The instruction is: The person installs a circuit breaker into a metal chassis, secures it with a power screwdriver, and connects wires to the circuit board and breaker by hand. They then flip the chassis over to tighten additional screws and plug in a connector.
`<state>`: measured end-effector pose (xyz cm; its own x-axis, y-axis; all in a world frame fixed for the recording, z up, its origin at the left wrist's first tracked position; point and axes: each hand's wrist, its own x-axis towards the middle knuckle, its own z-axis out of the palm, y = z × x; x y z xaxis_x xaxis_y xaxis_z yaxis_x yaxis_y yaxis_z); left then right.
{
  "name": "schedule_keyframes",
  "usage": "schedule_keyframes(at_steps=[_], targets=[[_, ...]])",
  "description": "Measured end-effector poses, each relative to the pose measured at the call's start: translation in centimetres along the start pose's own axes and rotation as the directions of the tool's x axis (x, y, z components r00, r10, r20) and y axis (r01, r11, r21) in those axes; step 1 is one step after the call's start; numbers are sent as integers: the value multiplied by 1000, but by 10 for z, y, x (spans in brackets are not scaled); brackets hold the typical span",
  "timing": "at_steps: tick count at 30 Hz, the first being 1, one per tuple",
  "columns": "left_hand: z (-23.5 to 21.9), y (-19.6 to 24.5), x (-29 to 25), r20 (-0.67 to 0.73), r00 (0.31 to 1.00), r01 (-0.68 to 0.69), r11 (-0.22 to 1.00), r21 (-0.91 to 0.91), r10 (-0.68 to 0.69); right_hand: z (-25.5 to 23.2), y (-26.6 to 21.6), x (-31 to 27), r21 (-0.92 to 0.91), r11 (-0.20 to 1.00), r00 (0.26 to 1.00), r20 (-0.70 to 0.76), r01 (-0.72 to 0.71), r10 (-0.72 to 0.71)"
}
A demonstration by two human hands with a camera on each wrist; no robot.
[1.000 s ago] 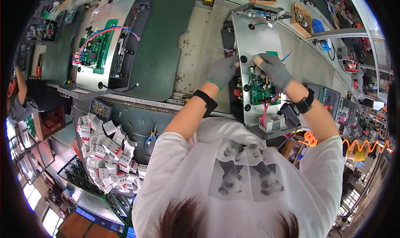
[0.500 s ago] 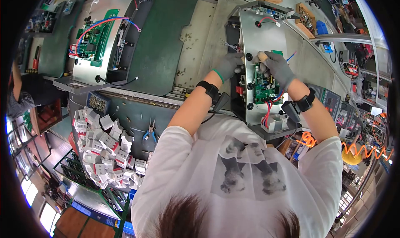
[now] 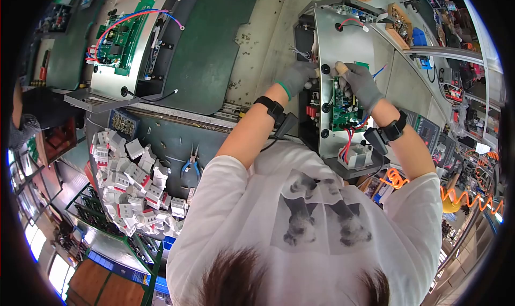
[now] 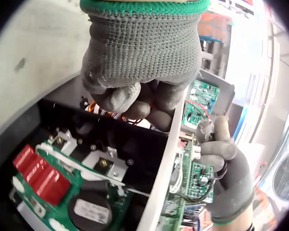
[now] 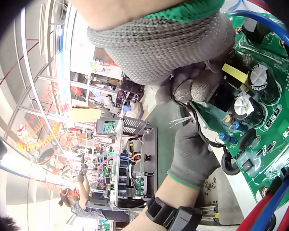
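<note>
An electronics chassis (image 3: 343, 46) with a bright metal panel stands before the person. My right hand (image 3: 362, 85), in a grey glove, is over the green circuit board (image 3: 346, 113) on that panel. In the right wrist view its fingers pinch a black cable (image 5: 202, 130), which runs down to a black grommet. My left hand (image 3: 299, 78), gloved too, is at the panel's left edge. From the left wrist view, its curled fingers (image 4: 135, 109) reach down inside the chassis wall; I cannot tell what they hold. Thin bare-ended wires (image 5: 180, 120) stick out close by.
A second chassis (image 3: 120, 75) with its own board stands on the left. White breaker-like parts (image 3: 134, 182) lie heaped at the lower left, near blue-handled pliers (image 3: 191, 164) and a box of screws (image 3: 124, 124). Another parts box (image 3: 399, 27) is at the back right.
The head view has shifted, so the chassis appears slightly farther right and higher. My left wrist has turned, showing its camera. Both hands stay at the same part of the panel.
</note>
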<state>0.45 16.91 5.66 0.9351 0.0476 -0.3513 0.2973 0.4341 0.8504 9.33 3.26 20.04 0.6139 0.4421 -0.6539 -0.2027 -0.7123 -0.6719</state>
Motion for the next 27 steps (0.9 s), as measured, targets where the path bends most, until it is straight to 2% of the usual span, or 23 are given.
schedule_keyframes(at_steps=[2, 3, 5, 9, 11, 12, 14, 15, 17, 18, 19, 21, 25, 27], targets=[[4, -8, 3, 96, 982, 183, 935, -303, -161, 1, -2, -2, 10, 1000, 1000, -11, -1, 2], [4, -8, 3, 103, 982, 184, 935, -302, -160, 1, -3, -4, 17, 1000, 1000, -23, -5, 5], [2, -12, -1, 105, 994, -1, 999, -51, 6, 2, -1, -5, 16, 1000, 1000, -26, -4, 4], [3, -9, -6, 105, 992, -62, 998, -19, 64, 1, -3, -5, 15, 1000, 1000, -9, -9, 9], [12, -7, -13, -69, 947, -289, 925, 246, 314, 1, -5, -6, 18, 1000, 1000, -14, -18, 18], [15, -9, -11, -63, 947, -292, 925, 245, 315, 2, -6, -6, 22, 999, 1000, -20, -24, 24], [25, -14, -11, -195, 947, -237, 964, 117, 257, 2, -7, -9, 25, 1000, 1000, -15, -6, 6], [26, -13, -12, -188, 949, -236, 965, 116, 254, 1, -7, -9, 26, 1000, 1000, -5, 18, -18], [27, -8, -16, -268, 963, -24, 981, -191, -29, -1, -4, -9, 25, 999, 999, 3, 38, -38], [27, -4, -19, -227, 972, -18, 954, -298, -53, 0, -8, -12, 9, 1000, 1000, 12, 15, -15], [25, -3, -19, -226, 973, -16, 955, -296, -54, 1, -10, -12, -7, 1000, 1000, 21, -3, 3], [22, -4, -20, -148, 987, -91, 986, -142, 70, 1, -5, -8, -1, 1000, 1000, 18, 11, -11], [22, -13, -12, -121, 987, -114, 989, -97, 102, -2, -3, -9, 40, 998, 999, 12, 45, -45], [28, -10, -13, -151, 977, -196, 918, -345, 152, -3, -1, -13, 70, 996, 998, 2, 63, -63]])
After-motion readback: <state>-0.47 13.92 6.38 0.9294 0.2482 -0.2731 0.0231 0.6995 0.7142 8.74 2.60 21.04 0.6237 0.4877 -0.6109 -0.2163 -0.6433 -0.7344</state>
